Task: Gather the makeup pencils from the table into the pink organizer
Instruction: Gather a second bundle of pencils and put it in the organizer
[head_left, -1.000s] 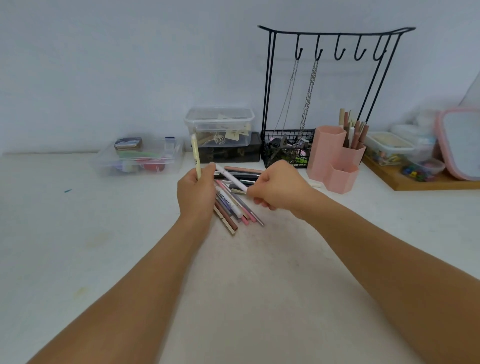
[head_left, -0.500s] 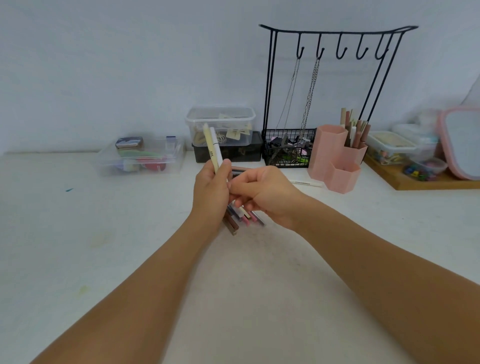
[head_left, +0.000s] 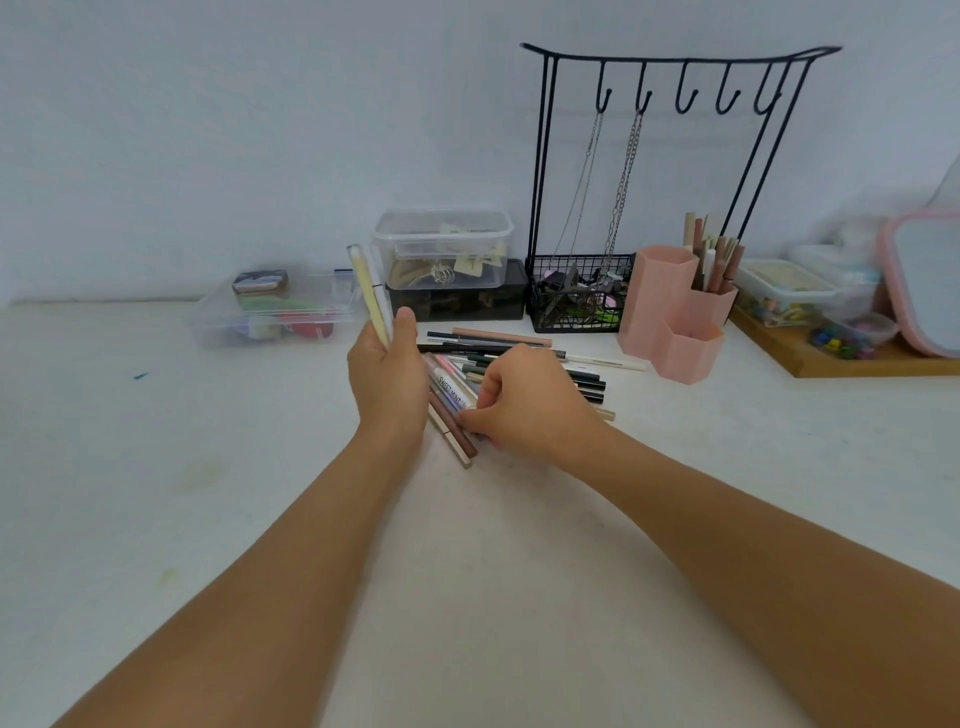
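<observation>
Plastic-bodied makeup pencils (head_left: 498, 364) lie in a loose, criss-crossed pile on the white table (head_left: 156, 467), directly in front of the person and just left of the pink organizer (head_left: 675, 312). The organizer stands upright near the wall, beside a black wire jewellery stand (head_left: 582, 296); its tall rear compartment already holds several pencils standing on end.

Left hand (head_left: 387, 379): fingers curled round 2 pale pencils (head_left: 370, 293), gripped at their lower ends so the shafts project upward and slightly left, above the pile.

Right hand (head_left: 524, 400): lowered onto the near edge of the pile, fingertips bent down against the pencils. Whether a pencil is already pinched cannot be told; the fingers hide the contact.

Handling assessment:
1. Each pencil appears light, rigid and slender. Little grip force should be needed.
2. The smooth round barrels are likely to roll or slide when neighbours are disturbed.
3. Caps and tips are probably the weakest parts. Take hold at mid-barrel, thumb opposing 1 or 2 fingers.
4. Overlapping pencils should be lifted from the top layer first. Pulling a buried one may scatter the rest.
5. A bundle held at 1 end tends to fan out. Align the ends before lowering it into a compartment.
</observation>
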